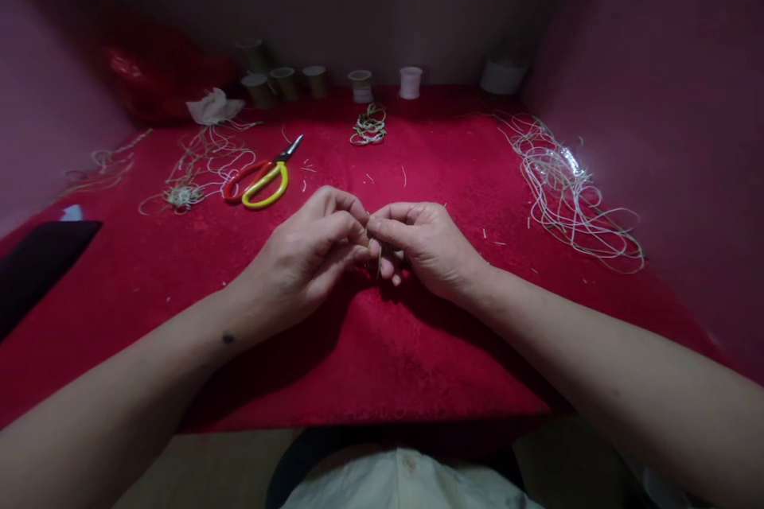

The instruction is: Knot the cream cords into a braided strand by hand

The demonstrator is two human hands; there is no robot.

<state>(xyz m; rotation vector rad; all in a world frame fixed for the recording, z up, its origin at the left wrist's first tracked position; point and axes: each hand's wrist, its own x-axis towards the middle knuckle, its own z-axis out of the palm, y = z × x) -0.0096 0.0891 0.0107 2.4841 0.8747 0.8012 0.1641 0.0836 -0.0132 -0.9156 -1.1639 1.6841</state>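
Note:
My left hand (322, 242) and my right hand (423, 238) meet above the front middle of the red tablecloth (411, 358). Both are closed, thumbs and fingertips pinching a short piece of thin greenish cord (380, 258) between them. Part of the cord hangs down below the fingertips; the rest is hidden by the fingers. Just beyond my left hand lie scissors (266, 184) with one red and one yellow handle, blades pointing away to the right. Small cord clippings (368, 178) are scattered beyond my hands.
Several thread spools (411, 83) stand along the back. Knotted cord (368, 126) lies before them. Loose cord spreads at right (573, 199), and a tangle (185, 195) lies at left. A red plastic bag (161, 71) sits back left, a dark object (48, 262) at the left edge. Walls flank the table.

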